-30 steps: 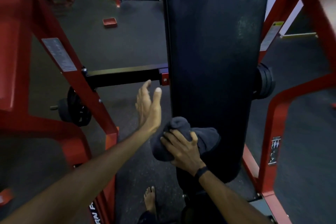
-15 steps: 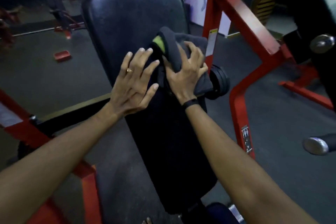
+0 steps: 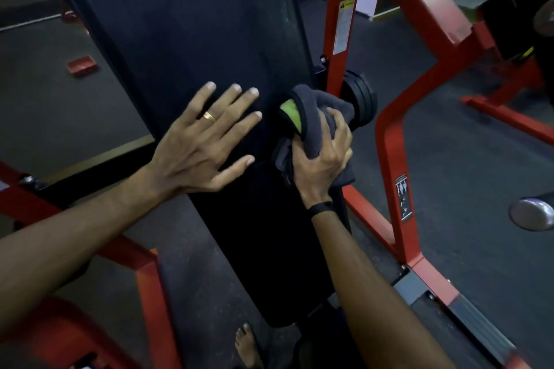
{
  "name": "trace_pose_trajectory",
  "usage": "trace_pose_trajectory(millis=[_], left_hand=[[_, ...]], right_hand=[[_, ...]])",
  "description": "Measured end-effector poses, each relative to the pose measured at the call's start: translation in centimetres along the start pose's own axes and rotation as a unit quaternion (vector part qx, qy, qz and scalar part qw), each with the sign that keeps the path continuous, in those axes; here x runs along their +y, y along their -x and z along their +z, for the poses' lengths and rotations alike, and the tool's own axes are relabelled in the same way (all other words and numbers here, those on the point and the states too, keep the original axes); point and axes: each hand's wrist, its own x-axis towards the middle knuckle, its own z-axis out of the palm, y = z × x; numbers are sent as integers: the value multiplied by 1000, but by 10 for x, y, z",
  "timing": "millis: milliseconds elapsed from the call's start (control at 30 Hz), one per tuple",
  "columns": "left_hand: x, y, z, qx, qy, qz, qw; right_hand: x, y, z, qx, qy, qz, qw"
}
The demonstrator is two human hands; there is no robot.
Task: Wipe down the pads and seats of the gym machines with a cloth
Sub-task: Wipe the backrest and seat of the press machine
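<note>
**Q:** What did you have at the far left?

**A:** From my remote feed, a small red block (image 3: 81, 66) lay on the dark floor (image 3: 467, 165), well apart from the machine. Part of the red frame (image 3: 395, 177) ran along the lower left, and more of it stood at the right.

**Q:** And the left hand?

**A:** I had the left hand (image 3: 204, 147) laid flat on the long black pad (image 3: 192, 27), fingers straight and spread, gripping nothing. A gold ring (image 3: 209, 116) sat on one finger.

**Q:** Where was the cloth?

**A:** Just right of that hand, at the pad's right edge. The right hand (image 3: 322, 159) had its fingers curled round the bunched grey cloth (image 3: 314, 117), pressing it against the pad; a green patch showed in the folds. A black band (image 3: 321, 208) circled that wrist.

**Q:** Further right?

**A:** Black weight plates (image 3: 361, 99) sat just behind the cloth, beside the red upright with its warning label (image 3: 343, 27). A bare foot (image 3: 247, 344) showed below the pad.
</note>
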Motion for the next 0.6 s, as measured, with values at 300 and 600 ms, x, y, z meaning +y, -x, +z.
trace_pose_trajectory(millis=[300,600], left_hand=[[1,4,4,12,-12,19,1000],[1,5,5,17,-6,27,999]], right_hand=[[91,76,-48,-16,-16,308,951],[-30,-108,18,-81,-146,147,975]])
